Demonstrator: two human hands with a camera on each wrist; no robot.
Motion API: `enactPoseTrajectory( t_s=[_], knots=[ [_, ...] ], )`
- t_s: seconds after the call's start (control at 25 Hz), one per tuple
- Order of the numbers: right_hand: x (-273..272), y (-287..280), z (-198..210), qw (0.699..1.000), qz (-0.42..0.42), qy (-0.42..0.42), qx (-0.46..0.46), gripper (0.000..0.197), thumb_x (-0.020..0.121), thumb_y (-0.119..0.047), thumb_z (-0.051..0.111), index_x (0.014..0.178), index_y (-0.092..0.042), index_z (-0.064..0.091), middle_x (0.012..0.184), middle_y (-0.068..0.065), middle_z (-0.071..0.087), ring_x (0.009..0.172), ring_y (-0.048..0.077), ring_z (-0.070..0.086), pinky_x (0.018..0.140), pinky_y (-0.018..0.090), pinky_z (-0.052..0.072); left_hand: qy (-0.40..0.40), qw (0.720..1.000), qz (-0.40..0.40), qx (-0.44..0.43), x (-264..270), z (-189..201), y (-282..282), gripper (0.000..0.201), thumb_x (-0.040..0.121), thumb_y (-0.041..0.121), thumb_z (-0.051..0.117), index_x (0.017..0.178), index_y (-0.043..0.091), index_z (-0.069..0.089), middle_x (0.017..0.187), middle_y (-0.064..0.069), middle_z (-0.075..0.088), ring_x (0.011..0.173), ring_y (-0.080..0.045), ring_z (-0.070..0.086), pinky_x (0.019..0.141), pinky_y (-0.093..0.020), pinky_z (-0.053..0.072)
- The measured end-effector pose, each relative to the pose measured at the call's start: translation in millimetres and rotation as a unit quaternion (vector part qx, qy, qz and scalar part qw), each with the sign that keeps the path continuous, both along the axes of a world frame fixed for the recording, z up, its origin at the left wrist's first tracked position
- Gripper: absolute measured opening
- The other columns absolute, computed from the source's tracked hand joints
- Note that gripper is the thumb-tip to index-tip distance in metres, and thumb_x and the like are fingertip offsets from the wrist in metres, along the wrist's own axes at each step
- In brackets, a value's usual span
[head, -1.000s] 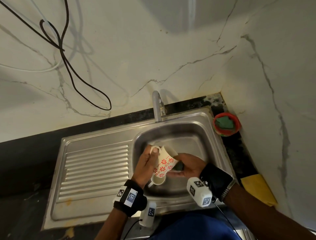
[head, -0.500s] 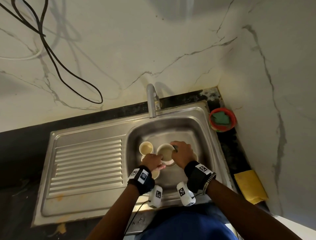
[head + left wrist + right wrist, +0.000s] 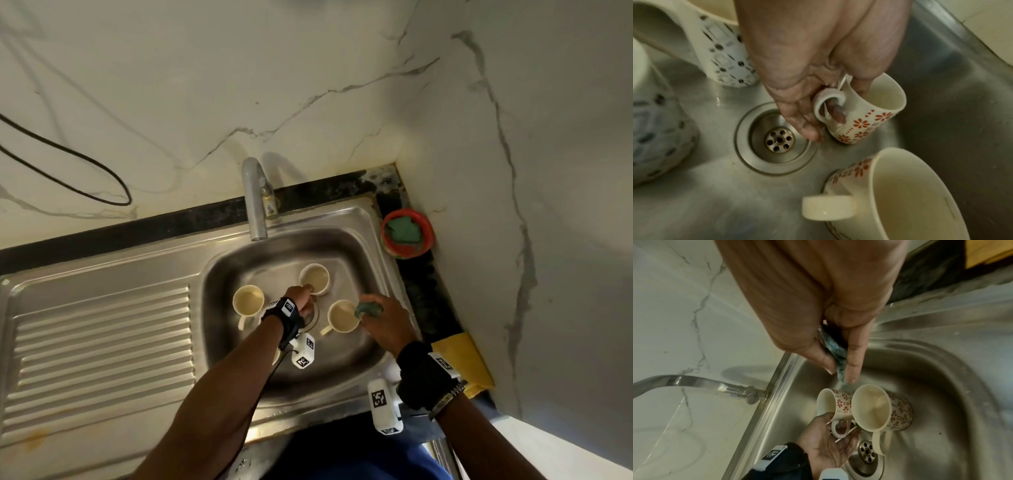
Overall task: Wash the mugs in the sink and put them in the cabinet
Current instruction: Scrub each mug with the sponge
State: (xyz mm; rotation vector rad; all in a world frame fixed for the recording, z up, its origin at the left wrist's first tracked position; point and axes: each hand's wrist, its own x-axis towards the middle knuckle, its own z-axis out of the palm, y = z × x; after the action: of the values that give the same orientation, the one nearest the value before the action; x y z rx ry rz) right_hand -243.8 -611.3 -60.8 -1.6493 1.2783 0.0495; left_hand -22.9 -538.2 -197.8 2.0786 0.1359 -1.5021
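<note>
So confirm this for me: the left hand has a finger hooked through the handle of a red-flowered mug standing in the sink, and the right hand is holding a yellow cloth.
One detail is off. The right hand pinches a green scrub pad, not a yellow cloth, as the right wrist view shows. The rest holds: the left hand has a finger through the handle of the red-flowered mug in the sink.

Left hand (image 3: 301, 301) hides the drain; possibly a fourth mug (image 3: 659, 134), blurred, cropped.
</note>
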Motion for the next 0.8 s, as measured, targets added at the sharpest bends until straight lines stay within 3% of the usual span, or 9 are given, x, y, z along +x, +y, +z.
enactPoseTrajectory(
  t_s=[0.08, 0.16, 0.28, 0.36, 0.44, 0.52, 0.6, 0.68, 0.8],
  knots=[
    [-12, 2, -5, 0.999, -0.024, 0.005, 0.025, 0.044, 0.077, -0.013, 0.069, 0.12, -0.021, 0.074, 0.118, 0.002, 0.076, 0.113, 0.027, 0.07, 0.099, 0.037, 0.056, 0.007, 1.0, -0.023, -0.018, -13, -6, -15, 0.027, 0.097, 0.029, 0.059, 0.083, 0.007, 0.067, 0.082, -0.01, 0.068, 0.062, -0.023, 0.056, 0.056, -0.029, 0.043],
    [-19, 2, -11, 0.998, -0.041, 0.0, 0.047, 0.049, 0.07, -0.023, 0.066, 0.118, -0.027, 0.073, 0.115, -0.001, 0.076, 0.109, 0.025, 0.071, 0.096, 0.05, 0.059, -0.011, 0.996, -0.087, -0.031, -23, -4, -32, 0.027, 0.097, 0.031, 0.06, 0.08, 0.012, 0.067, 0.095, -0.016, 0.073, 0.078, -0.028, 0.063, 0.071, -0.035, 0.048],
    [-16, 0, -11, 0.997, -0.047, -0.013, 0.059, 0.042, 0.076, -0.023, 0.069, 0.118, -0.027, 0.072, 0.116, 0.0, 0.075, 0.111, 0.024, 0.071, 0.097, 0.051, 0.059, -0.031, 0.979, -0.2, -0.031, -31, 8, -38, 0.038, 0.096, 0.051, 0.061, 0.095, 0.014, 0.07, 0.113, -0.016, 0.073, 0.1, -0.033, 0.067, 0.078, -0.035, 0.048],
    [-10, -1, -9, 0.996, -0.049, -0.015, 0.066, 0.04, 0.08, -0.02, 0.071, 0.12, -0.023, 0.072, 0.116, 0.002, 0.075, 0.11, 0.025, 0.071, 0.096, 0.051, 0.059, -0.028, 0.978, -0.202, -0.044, -37, 17, -28, 0.054, 0.088, 0.061, 0.066, 0.117, 0.015, 0.061, 0.115, -0.014, 0.069, 0.102, -0.033, 0.067, 0.07, -0.032, 0.047],
    [-5, -4, -13, 0.996, -0.049, -0.019, 0.066, 0.045, 0.072, -0.032, 0.069, 0.117, -0.028, 0.073, 0.115, 0.0, 0.075, 0.11, 0.024, 0.071, 0.096, 0.051, 0.059, 0.014, 0.987, -0.154, -0.037, -44, 23, -12, 0.086, 0.07, 0.065, 0.08, 0.134, 0.023, 0.04, 0.117, -0.008, 0.065, 0.097, -0.026, 0.066, 0.068, -0.031, 0.05],
    [-5, -8, -32, 0.995, -0.054, -0.033, 0.072, 0.053, 0.061, -0.047, 0.065, 0.112, -0.035, 0.072, 0.113, -0.003, 0.075, 0.109, 0.024, 0.071, 0.095, 0.051, 0.06, 0.021, 0.989, -0.143, -0.013, -50, 23, 0, 0.131, 0.043, 0.07, 0.085, 0.148, 0.029, 0.018, 0.133, -0.008, 0.057, 0.107, -0.028, 0.066, 0.081, -0.038, 0.056],
    [-6, -13, -49, 0.995, -0.053, -0.032, 0.073, 0.051, 0.06, -0.047, 0.067, 0.109, -0.037, 0.072, 0.11, -0.005, 0.076, 0.106, 0.023, 0.073, 0.093, 0.052, 0.06, -0.05, 0.967, -0.247, 0.037, -57, 16, 3, 0.15, 0.034, 0.08, 0.076, 0.156, 0.015, 0.017, 0.141, -0.012, 0.053, 0.118, -0.031, 0.063, 0.094, -0.04, 0.054],
    [-6, -15, -49, 0.994, -0.067, -0.033, 0.077, 0.041, 0.065, -0.037, 0.071, 0.106, -0.035, 0.073, 0.108, -0.004, 0.076, 0.103, 0.023, 0.074, 0.093, 0.052, 0.06, -0.08, 0.935, -0.335, 0.083, -64, 14, 5, 0.132, 0.042, 0.079, 0.072, 0.15, 0.009, 0.042, 0.139, -0.011, 0.059, 0.122, -0.029, 0.063, 0.1, -0.036, 0.052],
    [-10, -15, -35, 0.993, -0.074, -0.049, 0.082, 0.035, 0.071, -0.028, 0.07, 0.106, -0.033, 0.071, 0.108, 0.0, 0.075, 0.104, 0.025, 0.073, 0.094, 0.054, 0.06, -0.042, 0.955, -0.28, 0.084, -75, 4, 10, 0.074, 0.087, 0.044, 0.071, 0.147, 0.005, 0.049, 0.147, -0.016, 0.056, 0.132, -0.034, 0.058, 0.095, -0.036, 0.054]
  ],
)
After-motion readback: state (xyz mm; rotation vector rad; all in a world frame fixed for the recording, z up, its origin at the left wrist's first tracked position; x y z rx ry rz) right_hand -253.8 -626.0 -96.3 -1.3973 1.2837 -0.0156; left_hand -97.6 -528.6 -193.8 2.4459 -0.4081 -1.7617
